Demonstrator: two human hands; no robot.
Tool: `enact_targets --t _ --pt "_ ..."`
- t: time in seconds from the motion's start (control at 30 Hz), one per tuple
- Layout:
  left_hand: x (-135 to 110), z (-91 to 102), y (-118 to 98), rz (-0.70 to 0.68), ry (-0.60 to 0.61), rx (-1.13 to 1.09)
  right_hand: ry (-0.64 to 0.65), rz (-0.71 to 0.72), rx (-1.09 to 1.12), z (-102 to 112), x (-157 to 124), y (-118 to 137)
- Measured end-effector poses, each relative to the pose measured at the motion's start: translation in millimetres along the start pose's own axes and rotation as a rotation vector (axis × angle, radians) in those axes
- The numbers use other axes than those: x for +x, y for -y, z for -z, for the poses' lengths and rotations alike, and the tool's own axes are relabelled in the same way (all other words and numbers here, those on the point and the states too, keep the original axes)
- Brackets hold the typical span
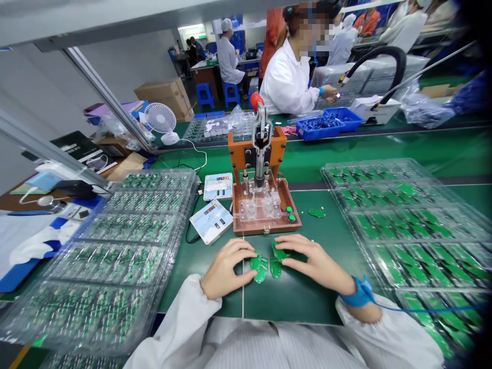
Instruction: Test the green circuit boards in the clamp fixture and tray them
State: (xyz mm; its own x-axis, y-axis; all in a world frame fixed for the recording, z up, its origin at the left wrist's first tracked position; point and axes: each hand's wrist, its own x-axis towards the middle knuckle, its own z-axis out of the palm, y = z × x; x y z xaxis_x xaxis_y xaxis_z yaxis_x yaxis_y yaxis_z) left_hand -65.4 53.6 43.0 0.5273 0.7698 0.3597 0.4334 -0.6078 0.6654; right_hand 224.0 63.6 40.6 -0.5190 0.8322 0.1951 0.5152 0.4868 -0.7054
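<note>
My left hand (232,269) pinches a small green circuit board (260,268) by its left edge, between thumb and fingers, low over the green bench. Opposite it, my right hand (309,259), with a blue wrist strap (359,293), grips another green board (280,250) between thumb and fingers. Just below that one, a third green board (275,268) lies between the hands; whether a finger touches it I cannot tell. Behind my hands stands a test fixture (265,205) with an orange frame, a red-tipped toggle clamp and two green buttons.
A clear tray (169,225) of boards fills the left side, and another tray (351,220) the right. One loose board (317,212) lies right of the fixture. Two display boxes (211,221) sit left of it. A co-worker (286,77) sits across the bench.
</note>
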Motion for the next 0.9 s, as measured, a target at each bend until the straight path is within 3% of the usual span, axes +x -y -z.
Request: enact_targets --t 0.17,0.33,0.73,0.9 --pt "52 34.9 11 -0.102 -0.209 0.234 -0.141 0.043 -0.046 32 43 -5" --pt "93 37.7 37 -0.145 -0.168 0.374 -0.147 0.120 -0.102 35 91 -19" --pt "96 32.6 40 -0.113 -0.101 0.347 -0.171 0.167 -0.158 22 94 -23" --pt "87 21.3 45 -0.092 -0.169 0.301 -0.222 0.153 -0.152 15 87 -23"
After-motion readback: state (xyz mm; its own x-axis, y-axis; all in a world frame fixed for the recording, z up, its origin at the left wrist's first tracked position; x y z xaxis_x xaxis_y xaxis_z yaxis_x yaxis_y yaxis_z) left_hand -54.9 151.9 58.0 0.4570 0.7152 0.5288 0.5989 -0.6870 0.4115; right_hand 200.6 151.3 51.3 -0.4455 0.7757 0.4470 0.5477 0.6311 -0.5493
